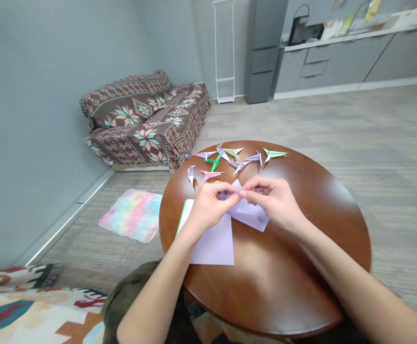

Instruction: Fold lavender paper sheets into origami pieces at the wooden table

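Both of my hands pinch a folded lilac origami paper (248, 213) above a round brown wooden table (294, 286). My left hand (208, 205) and my right hand (271, 200) meet at its upper edge, fingertips almost touching, and hide part of the fold. Below my left hand, a flat lilac sheet (212, 243) lies on the table, with a green paper edge (183, 215) showing beside it. Several finished paper birds (233, 160) in lilac, green and pink lie in a loose group beyond my hands, apart from them.
A patterned brown sofa (146, 122) stands in the room's corner. A fluffy rainbow-coloured mat (131, 215) lies on the floor left of the table. A patterned rug (25, 306) is at lower left. A white rack (224, 52), grey cabinets (334, 62) and a counter stand at the back.
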`<state>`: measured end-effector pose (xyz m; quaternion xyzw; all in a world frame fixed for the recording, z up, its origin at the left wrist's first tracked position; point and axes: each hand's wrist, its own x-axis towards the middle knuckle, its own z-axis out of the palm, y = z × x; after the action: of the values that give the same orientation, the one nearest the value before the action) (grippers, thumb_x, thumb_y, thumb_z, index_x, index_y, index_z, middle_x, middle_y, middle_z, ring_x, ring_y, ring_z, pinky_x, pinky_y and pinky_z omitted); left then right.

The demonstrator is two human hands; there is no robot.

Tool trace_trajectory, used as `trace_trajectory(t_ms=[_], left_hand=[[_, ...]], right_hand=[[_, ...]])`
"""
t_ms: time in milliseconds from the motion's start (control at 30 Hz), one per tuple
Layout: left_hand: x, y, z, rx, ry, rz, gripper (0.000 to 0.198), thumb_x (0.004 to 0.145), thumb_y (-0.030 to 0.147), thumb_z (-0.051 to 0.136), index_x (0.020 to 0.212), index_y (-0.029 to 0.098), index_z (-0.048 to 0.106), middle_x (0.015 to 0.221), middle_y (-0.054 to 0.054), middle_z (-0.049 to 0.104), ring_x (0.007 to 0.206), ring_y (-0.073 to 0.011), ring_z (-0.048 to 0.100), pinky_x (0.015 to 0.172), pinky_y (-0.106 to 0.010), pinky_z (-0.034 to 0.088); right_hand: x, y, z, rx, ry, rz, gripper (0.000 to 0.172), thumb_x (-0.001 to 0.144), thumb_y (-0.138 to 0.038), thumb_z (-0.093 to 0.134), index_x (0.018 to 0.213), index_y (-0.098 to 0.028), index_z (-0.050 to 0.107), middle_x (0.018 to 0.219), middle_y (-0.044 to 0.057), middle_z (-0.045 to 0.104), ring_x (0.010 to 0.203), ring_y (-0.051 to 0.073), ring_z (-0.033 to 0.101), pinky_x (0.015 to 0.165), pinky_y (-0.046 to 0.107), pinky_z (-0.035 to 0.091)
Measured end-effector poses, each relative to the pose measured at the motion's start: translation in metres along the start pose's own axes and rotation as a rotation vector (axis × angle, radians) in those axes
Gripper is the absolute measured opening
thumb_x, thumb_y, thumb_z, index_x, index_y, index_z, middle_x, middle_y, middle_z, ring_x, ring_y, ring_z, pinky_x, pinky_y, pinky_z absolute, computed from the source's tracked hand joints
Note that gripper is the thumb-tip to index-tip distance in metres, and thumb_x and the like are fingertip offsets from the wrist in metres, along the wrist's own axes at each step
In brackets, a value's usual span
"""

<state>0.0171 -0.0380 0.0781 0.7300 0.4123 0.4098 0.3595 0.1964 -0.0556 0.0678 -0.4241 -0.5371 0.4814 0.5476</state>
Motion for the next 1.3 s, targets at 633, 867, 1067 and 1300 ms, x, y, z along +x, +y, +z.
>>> trace_trajectory(t_ms=[633, 867, 1067, 1300], left_hand=[[0.001, 0.006, -0.005, -0.028, -0.092, -0.081, 0.015, 0.082, 0.027, 0.074, 0.076, 0.016, 0.079, 0.07, -0.002, 0.073, 0.066, -0.0144, 0.055, 0.063, -0.028, 0.04], [0.001, 0.001, -0.004, -0.002, -0.067, -0.091, 0.014, 0.08, 0.027, 0.075, 0.072, 0.016, 0.077, 0.069, -0.001, 0.071, 0.066, -0.0142, 0.055, 0.067, -0.028, 0.043], [0.0, 0.002, -0.005, -0.061, -0.021, -0.114, 0.014, 0.079, 0.028, 0.077, 0.076, 0.015, 0.078, 0.07, -0.002, 0.071, 0.066, -0.014, 0.057, 0.065, -0.027, 0.043], [0.0, 0.001, -0.003, -0.128, -0.044, -0.119, 0.018, 0.081, 0.032, 0.078, 0.076, 0.015, 0.078, 0.069, -0.003, 0.071, 0.065, -0.0134, 0.058, 0.063, -0.026, 0.044]], right_hand=[[0.0, 0.009, 0.002, 0.168, 0.073, 0.008, 0.012, 0.071, -0.026, 0.087, 0.07, -0.019, 0.077, 0.061, 0.0, 0.067, 0.054, 0.012, 0.052, 0.054, 0.029, 0.042], [0.004, 0.013, 0.0, 0.121, 0.117, -0.05, 0.016, 0.08, -0.033, 0.083, 0.079, -0.019, 0.076, 0.062, -0.001, 0.063, 0.057, 0.013, 0.053, 0.057, 0.028, 0.043], [0.0, 0.009, 0.002, 0.049, -0.018, -0.045, 0.023, 0.08, -0.04, 0.083, 0.082, -0.018, 0.075, 0.07, 0.001, 0.069, 0.065, 0.015, 0.059, 0.064, 0.029, 0.047], [0.0, 0.007, 0.006, 0.055, 0.021, 0.028, 0.026, 0.065, -0.035, 0.093, 0.073, -0.018, 0.075, 0.072, 0.002, 0.072, 0.064, 0.016, 0.062, 0.064, 0.029, 0.049]])
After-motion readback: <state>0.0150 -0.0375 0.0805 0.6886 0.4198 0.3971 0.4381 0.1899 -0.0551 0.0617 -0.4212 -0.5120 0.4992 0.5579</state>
